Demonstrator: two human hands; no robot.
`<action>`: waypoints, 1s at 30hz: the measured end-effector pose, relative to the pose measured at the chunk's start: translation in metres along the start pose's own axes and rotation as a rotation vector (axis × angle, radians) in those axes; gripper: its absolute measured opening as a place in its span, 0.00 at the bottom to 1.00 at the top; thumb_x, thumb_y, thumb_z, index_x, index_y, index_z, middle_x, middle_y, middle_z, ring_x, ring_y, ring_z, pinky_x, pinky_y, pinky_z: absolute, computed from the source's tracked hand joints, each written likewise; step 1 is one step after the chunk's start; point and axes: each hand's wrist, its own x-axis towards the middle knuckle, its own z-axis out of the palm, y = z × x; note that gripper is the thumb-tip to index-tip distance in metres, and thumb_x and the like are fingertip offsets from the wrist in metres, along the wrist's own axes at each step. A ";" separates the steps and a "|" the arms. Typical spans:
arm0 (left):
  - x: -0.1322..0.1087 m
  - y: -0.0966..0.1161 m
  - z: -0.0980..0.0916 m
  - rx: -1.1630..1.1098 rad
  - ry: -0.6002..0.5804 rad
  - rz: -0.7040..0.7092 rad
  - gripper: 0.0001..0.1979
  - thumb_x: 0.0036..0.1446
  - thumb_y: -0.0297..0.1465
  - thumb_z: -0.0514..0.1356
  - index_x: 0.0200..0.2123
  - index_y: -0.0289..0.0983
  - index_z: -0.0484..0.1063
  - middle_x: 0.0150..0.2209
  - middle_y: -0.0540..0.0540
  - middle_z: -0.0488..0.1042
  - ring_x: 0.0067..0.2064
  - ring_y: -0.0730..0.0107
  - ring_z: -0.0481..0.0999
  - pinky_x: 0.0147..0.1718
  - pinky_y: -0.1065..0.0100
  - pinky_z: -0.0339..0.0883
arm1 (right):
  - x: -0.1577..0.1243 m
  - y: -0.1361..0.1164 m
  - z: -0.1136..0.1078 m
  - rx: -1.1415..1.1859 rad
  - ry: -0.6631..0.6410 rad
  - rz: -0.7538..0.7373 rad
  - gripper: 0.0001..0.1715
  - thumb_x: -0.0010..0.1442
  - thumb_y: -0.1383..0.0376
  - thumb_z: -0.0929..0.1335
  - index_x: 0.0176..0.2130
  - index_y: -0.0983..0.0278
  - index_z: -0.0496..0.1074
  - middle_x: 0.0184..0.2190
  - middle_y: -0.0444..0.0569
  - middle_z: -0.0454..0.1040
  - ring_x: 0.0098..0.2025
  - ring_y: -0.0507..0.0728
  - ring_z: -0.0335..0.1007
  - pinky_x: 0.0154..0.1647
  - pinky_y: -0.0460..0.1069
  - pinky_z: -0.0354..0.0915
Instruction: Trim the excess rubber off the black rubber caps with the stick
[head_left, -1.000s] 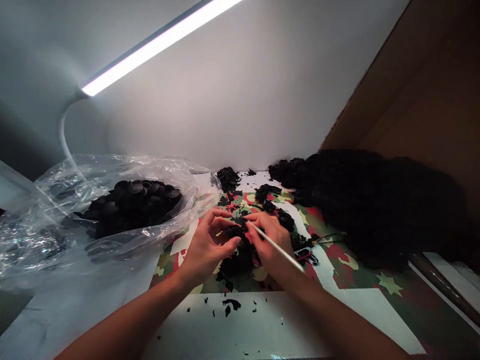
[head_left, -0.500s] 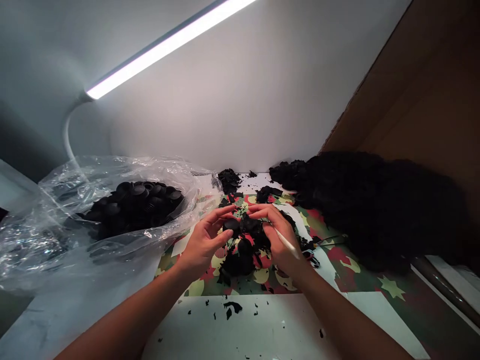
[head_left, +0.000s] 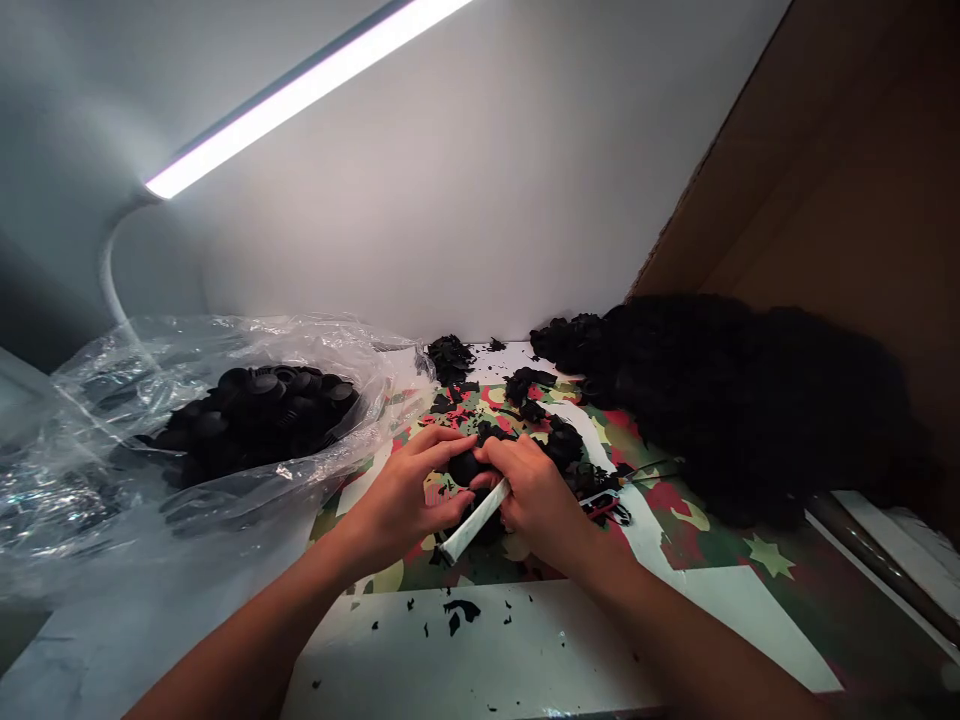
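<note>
My left hand (head_left: 409,490) holds a round black rubber-like piece (head_left: 465,468) between its thumb and fingers. Closed round a slim white stick-like tool (head_left: 474,525), my right hand (head_left: 536,490) meets the same piece from the other side. The tool's flat white end points down and to the left; its other end is hidden in my fingers. Under and behind both hands lie black scraps (head_left: 562,440) on a sheet patterned in red, green and yellow (head_left: 390,575).
On the left, an open clear plastic bag (head_left: 247,490) holds many round black pieces (head_left: 262,410). A large dark heap (head_left: 750,410) fills the right, beside a cardboard panel (head_left: 847,200). A lit bar lamp (head_left: 315,95) hangs above. Small scraps (head_left: 461,610) dot the white surface in front.
My right hand has moved left and closed in on the round piece. The white tool has swung from lying back along my right hand to pointing down-left. The view has shifted slightly.
</note>
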 end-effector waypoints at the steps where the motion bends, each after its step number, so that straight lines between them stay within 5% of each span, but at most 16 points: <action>1: 0.000 -0.001 0.000 0.022 -0.008 0.002 0.23 0.55 0.26 0.68 0.54 0.45 0.76 0.50 0.42 0.77 0.50 0.58 0.78 0.51 0.59 0.72 | 0.000 0.000 0.002 -0.021 0.006 -0.028 0.12 0.62 0.78 0.63 0.34 0.61 0.64 0.25 0.42 0.73 0.27 0.55 0.64 0.35 0.50 0.56; 11: -0.007 -0.003 0.007 0.295 -0.032 0.028 0.06 0.57 0.23 0.63 0.36 0.41 0.74 0.31 0.48 0.77 0.32 0.64 0.76 0.32 0.67 0.68 | 0.003 -0.003 0.000 -0.372 -0.014 -0.253 0.17 0.65 0.77 0.59 0.29 0.61 0.66 0.22 0.43 0.66 0.25 0.55 0.54 0.33 0.51 0.50; 16: -0.004 -0.003 0.006 0.270 -0.004 0.087 0.08 0.61 0.22 0.57 0.32 0.40 0.72 0.30 0.48 0.75 0.31 0.66 0.73 0.31 0.68 0.67 | 0.004 -0.002 -0.003 -0.385 -0.028 -0.273 0.15 0.59 0.78 0.60 0.29 0.61 0.67 0.21 0.43 0.65 0.25 0.55 0.52 0.33 0.52 0.48; 22: -0.004 0.004 0.005 0.078 0.143 0.138 0.09 0.59 0.25 0.60 0.33 0.41 0.80 0.33 0.44 0.79 0.35 0.64 0.78 0.36 0.66 0.72 | 0.003 -0.008 -0.009 -0.117 -0.042 -0.207 0.11 0.56 0.74 0.62 0.26 0.61 0.64 0.19 0.40 0.63 0.23 0.53 0.52 0.31 0.51 0.47; 27: -0.004 0.005 -0.006 -0.164 0.329 -0.114 0.07 0.56 0.26 0.64 0.31 0.40 0.83 0.26 0.48 0.80 0.28 0.67 0.77 0.30 0.68 0.72 | -0.001 -0.008 -0.013 0.080 0.008 -0.080 0.17 0.60 0.72 0.61 0.23 0.61 0.51 0.19 0.38 0.56 0.22 0.52 0.48 0.32 0.50 0.51; 30: -0.002 0.004 -0.016 -0.296 0.496 -0.230 0.04 0.56 0.30 0.66 0.31 0.38 0.83 0.28 0.48 0.82 0.30 0.66 0.78 0.31 0.69 0.73 | -0.001 0.006 -0.011 0.063 0.052 0.049 0.18 0.65 0.70 0.61 0.24 0.60 0.54 0.20 0.39 0.58 0.23 0.53 0.52 0.31 0.49 0.54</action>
